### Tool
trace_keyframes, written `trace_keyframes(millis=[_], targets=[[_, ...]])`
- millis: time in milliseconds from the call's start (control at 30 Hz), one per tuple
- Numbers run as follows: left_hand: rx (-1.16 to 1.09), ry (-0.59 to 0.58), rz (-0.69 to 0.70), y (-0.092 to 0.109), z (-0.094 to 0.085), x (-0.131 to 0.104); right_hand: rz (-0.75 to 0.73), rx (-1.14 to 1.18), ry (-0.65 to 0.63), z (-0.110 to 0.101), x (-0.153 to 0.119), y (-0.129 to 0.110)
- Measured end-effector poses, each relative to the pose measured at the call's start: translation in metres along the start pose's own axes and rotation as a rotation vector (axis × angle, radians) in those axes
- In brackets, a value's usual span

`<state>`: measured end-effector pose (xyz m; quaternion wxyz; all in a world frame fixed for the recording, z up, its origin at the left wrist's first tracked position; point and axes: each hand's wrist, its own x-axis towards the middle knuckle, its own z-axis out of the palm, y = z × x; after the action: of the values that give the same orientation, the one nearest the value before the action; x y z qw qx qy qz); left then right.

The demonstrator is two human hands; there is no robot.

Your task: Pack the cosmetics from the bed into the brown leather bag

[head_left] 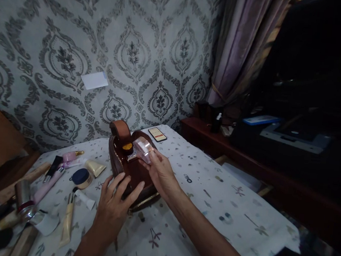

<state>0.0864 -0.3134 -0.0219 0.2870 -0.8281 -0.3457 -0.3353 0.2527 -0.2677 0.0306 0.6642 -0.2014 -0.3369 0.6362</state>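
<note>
A brown, glossy zip cosmetic bag (118, 163) lies open on the table, its handle strap (121, 131) standing up at the far side. Over its opening, my right hand (163, 171) grips a clear, pinkish round container (143, 148) between thumb and fingers; what kind of container it is I cannot make out. My left hand (113, 202) rests with spread fingers at the bag's near left edge. Inside the bag sit a small round jar with an amber top (127, 147) and a glittery silver item (132, 155), partly covered by the container.
Left of the bag lie a dark-lidded jar (81, 177), a cream tube (94, 167), a small white tube (84, 198), a yellowish tube (67, 220) and several brushes and bottles. A phone (157, 134) lies beyond the bag. At right stands a dark red desk (230, 153) with an open drawer.
</note>
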Motion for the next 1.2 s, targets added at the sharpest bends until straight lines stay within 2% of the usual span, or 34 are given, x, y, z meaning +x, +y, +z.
trace_keyframes(millis=[400,633,833,967,1100,1200], targets=[[-0.011,0.030,-0.006,0.001,0.000,0.000,0.048,-0.006,0.031,0.001,0.002,0.000],[0.005,0.038,-0.007,0.001,0.001,-0.002,0.130,0.053,-0.067,0.008,0.005,-0.008],[0.001,0.028,-0.015,0.001,0.000,-0.003,0.209,0.142,-0.207,0.020,0.015,-0.016],[0.015,0.009,-0.005,0.000,-0.001,-0.003,0.218,0.202,-0.180,0.023,0.028,-0.016],[0.041,0.006,0.005,-0.001,-0.001,-0.003,0.212,0.102,-0.120,0.024,0.042,-0.005],[0.035,-0.003,0.007,0.000,-0.001,-0.003,0.237,-0.121,-0.075,0.025,0.050,0.009]])
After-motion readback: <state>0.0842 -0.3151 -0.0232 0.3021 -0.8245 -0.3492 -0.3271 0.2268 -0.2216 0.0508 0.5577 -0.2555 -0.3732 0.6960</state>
